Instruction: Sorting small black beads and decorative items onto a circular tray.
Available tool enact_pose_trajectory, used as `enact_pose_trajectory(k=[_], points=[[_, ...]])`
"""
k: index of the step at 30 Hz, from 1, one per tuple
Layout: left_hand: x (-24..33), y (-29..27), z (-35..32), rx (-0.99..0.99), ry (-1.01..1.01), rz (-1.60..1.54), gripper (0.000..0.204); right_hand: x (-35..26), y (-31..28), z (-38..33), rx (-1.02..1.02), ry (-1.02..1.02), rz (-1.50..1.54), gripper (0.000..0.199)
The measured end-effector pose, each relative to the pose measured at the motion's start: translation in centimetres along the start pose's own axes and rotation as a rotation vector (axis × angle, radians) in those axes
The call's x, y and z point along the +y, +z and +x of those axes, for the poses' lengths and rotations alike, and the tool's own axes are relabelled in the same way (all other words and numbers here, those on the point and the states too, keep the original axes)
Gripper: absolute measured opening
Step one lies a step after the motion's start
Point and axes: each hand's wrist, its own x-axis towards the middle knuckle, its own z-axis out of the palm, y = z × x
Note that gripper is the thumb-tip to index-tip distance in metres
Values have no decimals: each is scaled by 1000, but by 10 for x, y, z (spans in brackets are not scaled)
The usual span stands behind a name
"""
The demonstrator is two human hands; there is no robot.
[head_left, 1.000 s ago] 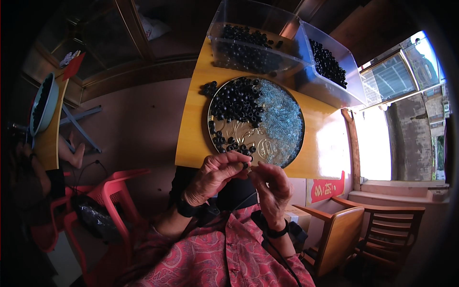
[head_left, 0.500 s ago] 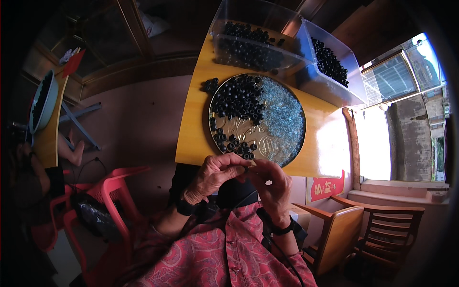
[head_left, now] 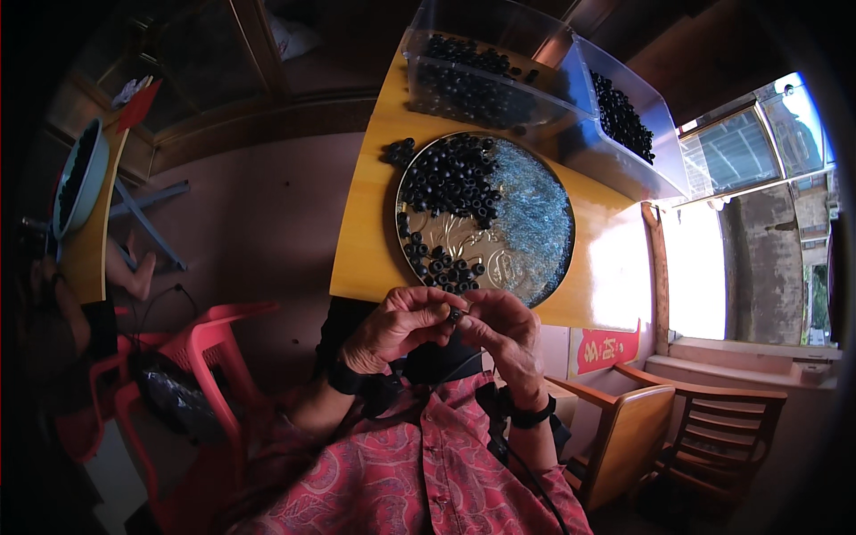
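Observation:
Just past the front edge of the table, my left hand [head_left: 399, 326] and my right hand [head_left: 506, 337] meet fingertip to fingertip. Between them is a small black hollow part [head_left: 456, 316], pinched by both hands and partly covered by fingers. Beyond it lies a round gold-coloured metal tray [head_left: 456, 234] with an embossed pattern. Black hollow cylindrical parts [head_left: 448, 181] heap over its left side, with a smaller group at its near edge. Tiny clear bluish pieces [head_left: 528, 209] spread over the right side; their exact shape is too small to make out.
Two clear plastic bins, one at the back [head_left: 499, 87] and one at the back right [head_left: 637, 169], hold more black parts. A few lie loose left of the tray. Red plastic chairs [head_left: 209, 348] stand left, wooden chairs [head_left: 624, 446] right. Another person sits at a far-left table with a basin [head_left: 86, 183].
My right thumb and fingers have shifted around the small black part, which now shows more clearly between my fingertips. The view has moved slightly.

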Motion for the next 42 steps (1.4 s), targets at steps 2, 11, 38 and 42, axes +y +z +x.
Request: enact_pose_trajectory(k=[2,11,38,42], points=[[1,1,-1,23,-19,16,24,-1,1,0,-5,3,-25,32],[7,4,-9,68,11,123,23,-4,12,5,4,35,-196,28],[16,-12,-25,83,137,19,22,-3,14,112,32,-670,-1327,29],[15,-15,-25,79,131,17,22,-3,13,113,135,-625,-1239,19]])
